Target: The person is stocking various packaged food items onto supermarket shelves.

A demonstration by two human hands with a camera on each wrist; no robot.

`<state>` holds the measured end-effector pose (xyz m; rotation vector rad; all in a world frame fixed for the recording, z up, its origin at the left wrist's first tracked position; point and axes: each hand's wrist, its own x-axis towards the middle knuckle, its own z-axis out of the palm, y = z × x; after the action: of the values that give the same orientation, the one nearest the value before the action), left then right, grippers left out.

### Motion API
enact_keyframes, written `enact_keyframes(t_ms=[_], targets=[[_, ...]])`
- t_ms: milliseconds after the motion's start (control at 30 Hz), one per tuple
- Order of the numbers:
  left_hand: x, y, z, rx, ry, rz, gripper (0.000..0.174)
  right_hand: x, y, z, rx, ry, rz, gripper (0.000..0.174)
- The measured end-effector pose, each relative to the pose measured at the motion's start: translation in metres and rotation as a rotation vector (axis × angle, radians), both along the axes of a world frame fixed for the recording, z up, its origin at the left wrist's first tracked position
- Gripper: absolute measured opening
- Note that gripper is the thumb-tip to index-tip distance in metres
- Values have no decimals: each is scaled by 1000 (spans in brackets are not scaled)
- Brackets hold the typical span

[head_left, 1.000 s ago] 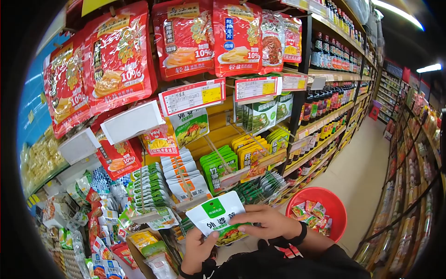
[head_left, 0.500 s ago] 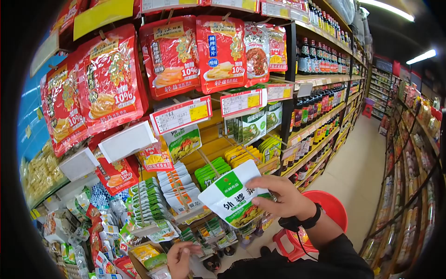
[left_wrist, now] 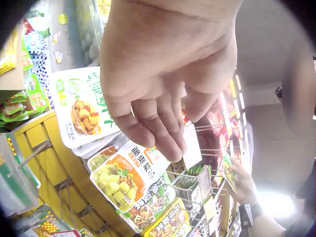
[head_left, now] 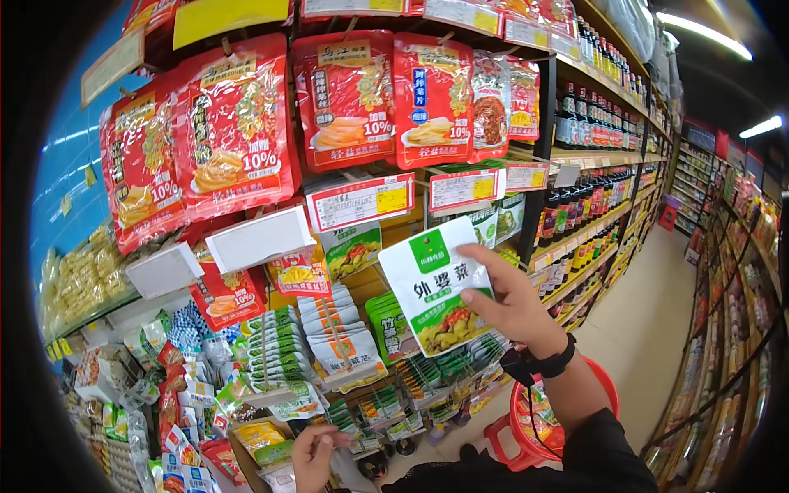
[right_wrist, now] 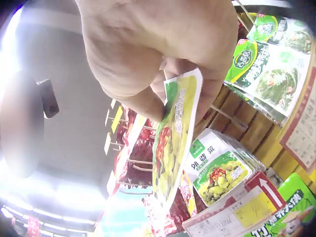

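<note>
Two hands work at a shop's snack rack [head_left: 386, 238]. The right hand [head_left: 516, 311] is raised in front of the rack and pinches a white and green packet [head_left: 434, 283] by its right edge. The thumb lies on the printed front, and the fingers [head_left: 486, 260] run along the edge and behind it. The packet is upright and slightly tilted, its face toward the head camera. It is in the air just in front of hooks carrying matching packets [right_wrist: 217, 173]. From the right wrist camera it shows edge-on between thumb and fingers.

The left hand [head_left: 316, 450] is low at the bottom of the head view, near small packets [head_left: 271, 349] on the lower hooks. Its fingers [left_wrist: 163, 133] hang relaxed, slightly curled, and hold nothing.

Big red packets [head_left: 345, 99] hang in a row along the top, with price tags [head_left: 360, 201] beneath them. Dark bottles [head_left: 567, 209] fill the shelves to the right. A red basket [head_left: 526, 448] sits below the right arm, partly hidden by it.
</note>
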<state>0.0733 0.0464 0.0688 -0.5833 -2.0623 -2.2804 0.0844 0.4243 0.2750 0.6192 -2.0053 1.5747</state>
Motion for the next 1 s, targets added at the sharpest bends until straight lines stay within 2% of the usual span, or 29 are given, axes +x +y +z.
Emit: enact_keyframes(t_ms=[300, 433, 567, 700, 767, 867, 1000], targets=[[10, 11, 7, 46, -37, -25, 19, -18, -16, 12, 98, -19, 11, 68], [11, 10, -2, 73, -85, -45, 18, -29, -31, 24, 94, -82, 122, 76], [9, 10, -11, 120, -100, -66, 18, -40, -48, 36, 139, -35, 170, 81], [13, 6, -7, 123, -121, -62, 18, -34, -58, 39, 35, 54, 245, 83], [17, 4, -10, 135, -140, -57, 18, -31, -59, 45, 56, 32, 230, 84], [17, 1, -20, 129, -149, -52, 18, -33, -67, 43, 1, 150, 133, 78], [15, -2, -25, 121, -152, -49, 18, -44, -54, 38, 39, 181, 22, 65]])
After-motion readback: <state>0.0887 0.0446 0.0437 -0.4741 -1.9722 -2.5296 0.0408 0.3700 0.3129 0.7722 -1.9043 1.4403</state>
